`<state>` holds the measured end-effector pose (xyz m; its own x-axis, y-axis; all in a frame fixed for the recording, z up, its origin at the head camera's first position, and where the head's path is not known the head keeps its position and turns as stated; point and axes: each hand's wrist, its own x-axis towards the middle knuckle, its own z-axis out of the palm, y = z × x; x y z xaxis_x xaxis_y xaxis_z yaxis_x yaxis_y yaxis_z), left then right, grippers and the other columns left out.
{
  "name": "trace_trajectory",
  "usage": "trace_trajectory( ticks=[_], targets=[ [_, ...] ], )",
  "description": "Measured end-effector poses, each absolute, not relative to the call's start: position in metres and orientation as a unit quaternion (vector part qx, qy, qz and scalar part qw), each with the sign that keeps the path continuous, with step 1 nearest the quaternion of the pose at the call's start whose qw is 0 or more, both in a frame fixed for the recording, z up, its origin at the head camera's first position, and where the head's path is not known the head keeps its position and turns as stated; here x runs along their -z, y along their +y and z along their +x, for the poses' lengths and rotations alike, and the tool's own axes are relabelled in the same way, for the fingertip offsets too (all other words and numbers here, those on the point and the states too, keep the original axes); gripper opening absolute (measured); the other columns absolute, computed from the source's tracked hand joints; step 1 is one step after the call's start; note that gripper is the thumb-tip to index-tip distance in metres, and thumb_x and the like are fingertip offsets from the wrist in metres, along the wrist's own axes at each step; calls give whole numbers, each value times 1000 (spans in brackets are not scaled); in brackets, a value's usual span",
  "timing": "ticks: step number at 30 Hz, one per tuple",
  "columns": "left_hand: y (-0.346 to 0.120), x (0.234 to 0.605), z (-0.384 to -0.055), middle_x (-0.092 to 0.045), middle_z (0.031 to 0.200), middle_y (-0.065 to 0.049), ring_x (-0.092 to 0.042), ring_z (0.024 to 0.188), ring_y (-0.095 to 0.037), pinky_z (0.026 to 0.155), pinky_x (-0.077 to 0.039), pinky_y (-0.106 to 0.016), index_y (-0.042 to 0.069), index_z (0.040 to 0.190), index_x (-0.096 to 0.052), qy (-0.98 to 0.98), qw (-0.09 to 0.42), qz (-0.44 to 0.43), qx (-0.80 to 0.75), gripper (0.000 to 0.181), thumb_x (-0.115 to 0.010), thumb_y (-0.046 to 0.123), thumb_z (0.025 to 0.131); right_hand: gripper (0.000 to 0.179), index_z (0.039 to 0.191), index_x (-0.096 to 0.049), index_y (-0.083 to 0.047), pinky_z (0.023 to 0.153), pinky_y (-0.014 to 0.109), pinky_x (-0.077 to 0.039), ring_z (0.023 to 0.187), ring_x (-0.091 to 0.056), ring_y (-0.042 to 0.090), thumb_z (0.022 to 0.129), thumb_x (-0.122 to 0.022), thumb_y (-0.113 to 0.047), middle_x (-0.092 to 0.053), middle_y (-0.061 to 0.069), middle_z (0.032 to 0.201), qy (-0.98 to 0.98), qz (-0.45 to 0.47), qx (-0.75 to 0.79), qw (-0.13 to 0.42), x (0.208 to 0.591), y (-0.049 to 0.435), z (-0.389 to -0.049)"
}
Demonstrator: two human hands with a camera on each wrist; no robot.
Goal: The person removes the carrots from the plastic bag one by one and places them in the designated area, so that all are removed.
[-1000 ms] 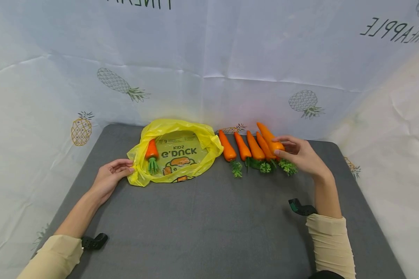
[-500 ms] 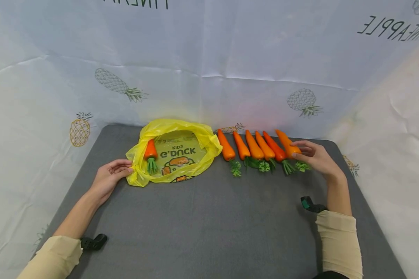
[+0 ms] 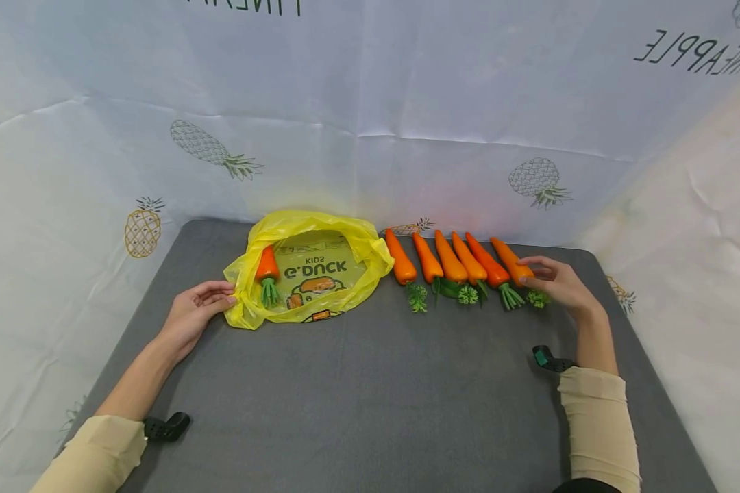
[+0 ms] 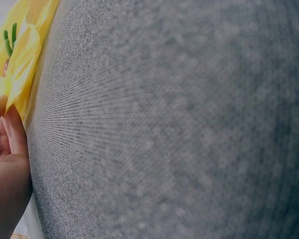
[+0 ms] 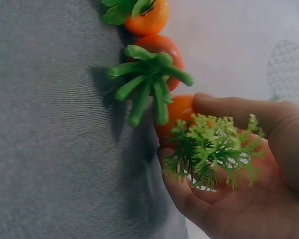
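Observation:
At the table's left, my left hand (image 3: 194,313) pinches the near-left edge of a yellow plastic bag (image 3: 379,259), whose mouth faces up. One carrot (image 3: 268,263) with a green stalk lies inside it. My right hand (image 3: 558,282) grips the thick end of the rightmost carrot (image 3: 508,257), which slants at the end of a row. Thumb and fingers sit on opposite sides of this carrot (image 5: 172,119) in the right wrist view, with its feathery green top (image 5: 209,149) over the palm. Just left of it lies a redder carrot (image 3: 487,261) with a thick stalk.
Several more carrots (image 3: 449,259) lie side by side between the bag and the redder one, tips toward the back. The dark grey table (image 3: 345,397) ends at a white pineapple-print sheet (image 3: 370,103) behind.
My right hand has moved right with its carrot, from over the row to beyond the redder carrot, then lowered it to the row's end. The left hand and bag stay put.

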<state>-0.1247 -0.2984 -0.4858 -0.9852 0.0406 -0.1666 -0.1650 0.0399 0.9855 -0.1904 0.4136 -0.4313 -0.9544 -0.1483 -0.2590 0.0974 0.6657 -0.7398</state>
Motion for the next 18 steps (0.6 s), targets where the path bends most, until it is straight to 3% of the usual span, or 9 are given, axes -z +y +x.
trace_trajectory(
  ticks=[12, 18],
  targets=[
    [-297, 485, -125, -74, 110, 17, -70, 101, 1, 87, -58, -10, 7, 131, -68, 730, 76, -47, -678, 31, -77, 14, 103, 57, 158, -48, -1, 117, 73, -44, 154, -39, 58, 110, -66, -27, -41, 35, 167, 901, -23, 408, 148, 440, 416, -194],
    [-299, 485, -125, -75, 109, 16, -69, 98, 3, 87, -58, -10, 3, 133, -67, 718, 77, -42, -691, 33, -76, 12, 103, 57, 159, -49, -1, 103, 38, -59, 154, -42, 55, 111, -66, -27, -45, 34, 165, 906, -24, 398, 143, 435, 413, -195]
  ],
)
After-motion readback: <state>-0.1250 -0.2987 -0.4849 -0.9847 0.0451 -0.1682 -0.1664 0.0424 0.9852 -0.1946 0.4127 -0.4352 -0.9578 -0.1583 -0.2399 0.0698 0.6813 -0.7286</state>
